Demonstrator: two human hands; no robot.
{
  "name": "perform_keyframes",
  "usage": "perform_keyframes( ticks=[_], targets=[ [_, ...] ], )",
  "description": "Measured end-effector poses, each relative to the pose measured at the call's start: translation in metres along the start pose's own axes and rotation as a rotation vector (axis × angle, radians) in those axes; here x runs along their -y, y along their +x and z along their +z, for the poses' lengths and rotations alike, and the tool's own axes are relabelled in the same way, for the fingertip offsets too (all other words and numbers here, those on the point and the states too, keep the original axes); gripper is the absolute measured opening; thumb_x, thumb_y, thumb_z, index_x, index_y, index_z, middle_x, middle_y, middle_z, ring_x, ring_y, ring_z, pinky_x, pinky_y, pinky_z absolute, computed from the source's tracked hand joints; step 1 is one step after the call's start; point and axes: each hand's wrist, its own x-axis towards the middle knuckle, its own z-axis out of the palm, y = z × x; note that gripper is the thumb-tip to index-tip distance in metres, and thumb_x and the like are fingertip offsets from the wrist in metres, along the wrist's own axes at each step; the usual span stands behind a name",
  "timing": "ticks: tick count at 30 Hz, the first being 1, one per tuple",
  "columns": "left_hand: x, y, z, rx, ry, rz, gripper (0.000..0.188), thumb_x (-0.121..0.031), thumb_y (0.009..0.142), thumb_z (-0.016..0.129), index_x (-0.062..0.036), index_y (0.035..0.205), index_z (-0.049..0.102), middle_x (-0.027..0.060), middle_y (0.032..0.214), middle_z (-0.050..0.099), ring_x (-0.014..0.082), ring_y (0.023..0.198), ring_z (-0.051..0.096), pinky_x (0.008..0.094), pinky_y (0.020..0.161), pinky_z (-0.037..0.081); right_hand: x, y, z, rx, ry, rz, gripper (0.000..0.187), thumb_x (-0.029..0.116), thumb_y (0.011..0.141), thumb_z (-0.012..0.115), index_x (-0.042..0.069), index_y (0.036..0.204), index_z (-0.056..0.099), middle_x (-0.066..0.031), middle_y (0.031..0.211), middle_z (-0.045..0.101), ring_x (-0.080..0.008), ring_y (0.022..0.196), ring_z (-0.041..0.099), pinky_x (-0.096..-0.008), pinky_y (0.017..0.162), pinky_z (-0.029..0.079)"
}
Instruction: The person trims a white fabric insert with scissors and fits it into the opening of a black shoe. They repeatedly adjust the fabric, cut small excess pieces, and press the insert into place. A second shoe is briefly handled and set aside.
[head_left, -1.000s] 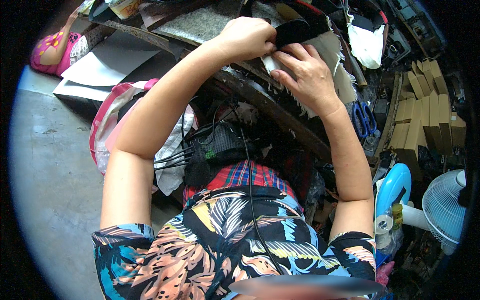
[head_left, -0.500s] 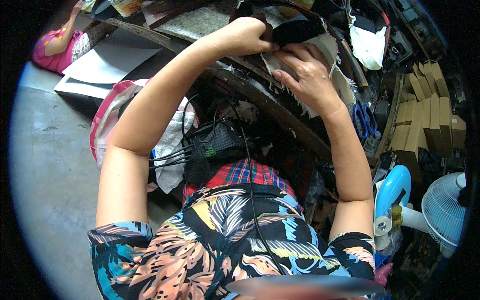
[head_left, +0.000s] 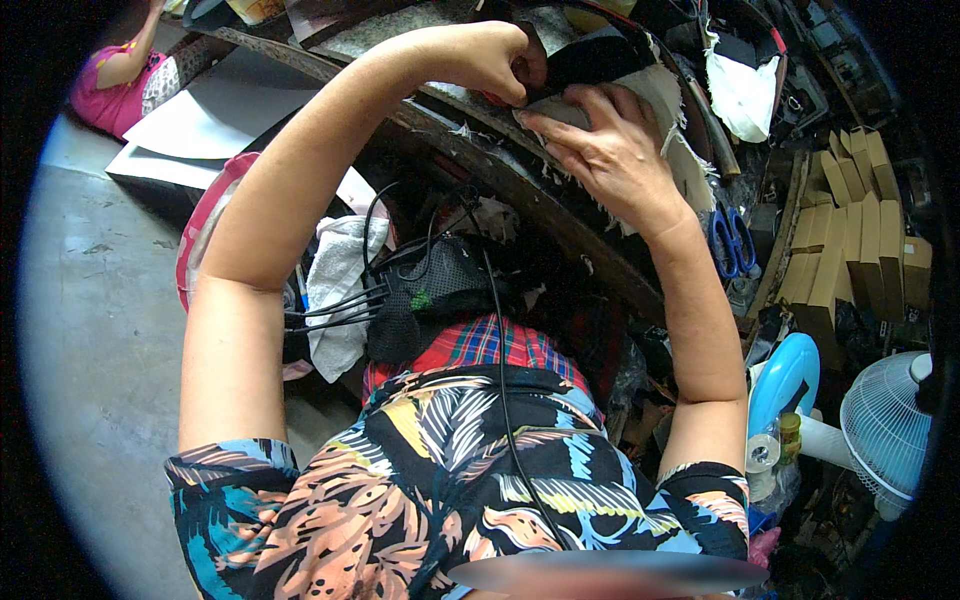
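Note:
Both my hands are at the workbench, over a pale piece of fabric [head_left: 655, 92] with frayed edges. Beside the fabric lies a black, dark-surfaced piece [head_left: 597, 62]. My left hand [head_left: 503, 62] is closed, thumb against curled fingers, at the fabric's left end; what it pinches is hidden. My right hand [head_left: 612, 145] grips the fabric, its thumb stretched toward my left hand and its fingers bent over the cloth. A small gap separates the two hands. Blue-handled scissors [head_left: 732, 243] hang or lie to the right of my right forearm.
The worn wooden bench edge [head_left: 560, 200] runs below my hands. White sheets [head_left: 205, 120] lie at the left, with another person [head_left: 115, 88] beyond. Cardboard pieces [head_left: 850, 220] and a fan [head_left: 885, 425] are at the right. A black mesh bag [head_left: 425, 295] with cables is at my waist.
My left hand has shifted slightly up and left, away from my right hand, and its thumb now shows. My right thumb and fingers have stretched leftward over the fabric.

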Motion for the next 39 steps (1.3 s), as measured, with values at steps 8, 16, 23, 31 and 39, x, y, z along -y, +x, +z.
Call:
perform_keyframes(
  ticks=[8, 16, 23, 31, 39],
  targets=[
    [-0.005, -0.009, 0.011, -0.244, 0.408, 0.183, 0.019, -0.015, 0.070, 0.067, 0.0018, 0.078, 0.071, 0.0238, 0.076, 0.067, 0.0376, 0.074, 0.067, 0.0447, 0.070, 0.055, 0.010, 0.005, 0.006, -0.027, 0.009, -0.060, 0.034, 0.018, 0.081, 0.067, 0.015, 0.115, 0.069, -0.0018, 0.107, 0.060, -0.0224, 0.100, 0.058, -0.0336, 0.088, 0.051],
    [-0.005, -0.020, 0.018, -0.338, 0.225, 0.076, 0.022, -0.019, 0.076, 0.066, 0.0024, 0.081, 0.070, 0.0227, 0.082, 0.065, 0.0370, 0.077, 0.066, 0.0418, 0.073, 0.054, 0.012, 0.005, 0.004, 0.007, 0.082, 0.004, 0.029, 0.014, 0.088, 0.064, 0.014, 0.116, 0.069, -0.0033, 0.112, 0.063, -0.0240, 0.101, 0.060, -0.0378, 0.090, 0.051],
    [0.001, -0.035, 0.051, -0.563, 0.235, 0.205, 0.030, -0.020, 0.084, 0.070, 0.0004, 0.105, 0.065, 0.0202, 0.106, 0.057, 0.0380, 0.096, 0.057, 0.0427, 0.084, 0.049, 0.007, 0.003, 0.003, -0.017, 0.155, -0.007, 0.026, 0.012, 0.089, 0.064, 0.010, 0.114, 0.069, -0.0067, 0.113, 0.067, -0.0278, 0.104, 0.062, -0.0389, 0.093, 0.050],
    [-0.009, -0.046, 0.073, -0.577, 0.334, 0.327, 0.023, -0.013, 0.083, 0.069, -0.0046, 0.104, 0.071, 0.0080, 0.111, 0.066, 0.0300, 0.101, 0.058, 0.0397, 0.088, 0.050, -0.018, -0.002, 0.009, -0.232, 0.969, 0.600, 0.014, 0.005, 0.091, 0.055, 0.001, 0.104, 0.057, -0.0059, 0.101, 0.059, -0.0149, 0.095, 0.058, -0.0290, 0.090, 0.048],
    [-0.021, -0.036, 0.067, -0.515, 0.377, 0.385, 0.020, -0.009, 0.081, 0.069, -0.0065, 0.101, 0.067, 0.0079, 0.108, 0.066, 0.0278, 0.098, 0.060, 0.0379, 0.084, 0.051, -0.030, -0.003, 0.021, -0.211, 0.943, 0.629, 0.024, 0.000, 0.092, 0.054, 0.000, 0.115, 0.059, -0.0075, 0.105, 0.062, -0.0145, 0.098, 0.061, -0.0294, 0.092, 0.052]
  ],
)
